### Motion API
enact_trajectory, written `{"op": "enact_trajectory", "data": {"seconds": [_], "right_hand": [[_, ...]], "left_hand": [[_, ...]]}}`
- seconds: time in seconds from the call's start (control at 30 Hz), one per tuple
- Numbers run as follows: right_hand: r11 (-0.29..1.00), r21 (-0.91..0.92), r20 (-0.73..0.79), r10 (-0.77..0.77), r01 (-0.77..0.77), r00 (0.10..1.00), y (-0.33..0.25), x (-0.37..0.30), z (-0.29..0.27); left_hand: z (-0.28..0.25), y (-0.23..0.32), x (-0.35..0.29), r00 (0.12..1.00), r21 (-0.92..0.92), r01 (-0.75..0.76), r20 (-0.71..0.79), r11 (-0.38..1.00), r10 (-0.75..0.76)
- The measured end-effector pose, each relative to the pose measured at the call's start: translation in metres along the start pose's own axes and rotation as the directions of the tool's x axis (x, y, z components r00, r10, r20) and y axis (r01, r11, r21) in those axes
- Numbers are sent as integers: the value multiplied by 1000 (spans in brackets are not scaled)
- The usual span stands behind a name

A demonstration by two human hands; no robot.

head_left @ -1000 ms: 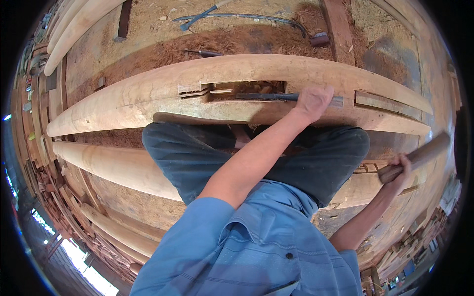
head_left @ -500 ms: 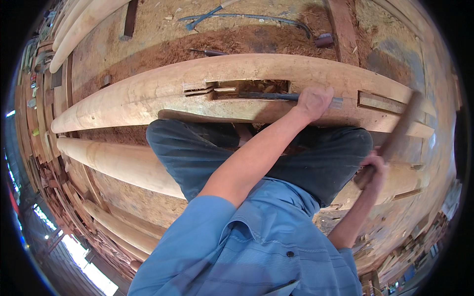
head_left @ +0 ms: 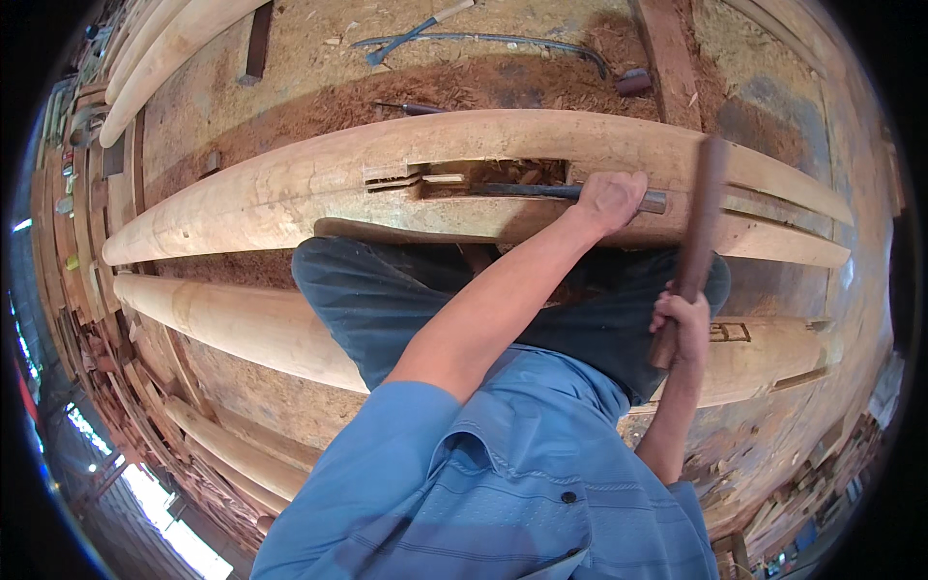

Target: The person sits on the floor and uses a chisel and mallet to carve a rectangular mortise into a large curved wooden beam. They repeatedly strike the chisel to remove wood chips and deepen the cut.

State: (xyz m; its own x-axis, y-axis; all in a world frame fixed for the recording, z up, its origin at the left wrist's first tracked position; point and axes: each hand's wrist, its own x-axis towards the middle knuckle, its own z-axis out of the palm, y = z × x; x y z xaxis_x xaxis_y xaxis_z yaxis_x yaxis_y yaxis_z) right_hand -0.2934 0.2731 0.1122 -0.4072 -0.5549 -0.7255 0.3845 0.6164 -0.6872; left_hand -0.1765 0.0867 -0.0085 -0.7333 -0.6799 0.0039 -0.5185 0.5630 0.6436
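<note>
A long rounded wooden post (head_left: 242, 198) lies crosswise in front of my crossed legs, with a deep rectangular mortise (head_left: 541, 172) cut in its top. My left hand (head_left: 611, 203) is closed around a chisel (head_left: 527, 189), whose dark blade lies low over the mortise and points left. The butt of the chisel's handle (head_left: 654, 202) sticks out to the right of that fist. My right hand (head_left: 684, 321) grips the lower part of a brown wooden mallet (head_left: 698, 227), a thick club-like bar. It stands nearly upright in the view, its upper part just right of the chisel's butt.
Behind the post lie a second chisel (head_left: 411, 107), a wooden-handled tool (head_left: 406, 39), a dark curved bar (head_left: 522, 39) and many wood shavings (head_left: 483, 82). Another post (head_left: 222, 314) runs on my near side. A wooden beam (head_left: 669, 68) rests at the far right.
My right hand has swung the mallet leftward, from the far right to close beside the chisel's butt. My left hand and the chisel have hardly moved.
</note>
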Motion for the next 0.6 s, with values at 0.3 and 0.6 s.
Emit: {"op": "enact_trajectory", "data": {"seconds": [0.3,0.6], "right_hand": [[985,-142,-78,-112,101,991,14,28,-23],[993,-98,185,78,-60,980,15,-14,38]], "left_hand": [[5,4,5,998,-1,57,41,998,-57],[-189,-18,-110,923,-281,-151,-383,948,34]]}}
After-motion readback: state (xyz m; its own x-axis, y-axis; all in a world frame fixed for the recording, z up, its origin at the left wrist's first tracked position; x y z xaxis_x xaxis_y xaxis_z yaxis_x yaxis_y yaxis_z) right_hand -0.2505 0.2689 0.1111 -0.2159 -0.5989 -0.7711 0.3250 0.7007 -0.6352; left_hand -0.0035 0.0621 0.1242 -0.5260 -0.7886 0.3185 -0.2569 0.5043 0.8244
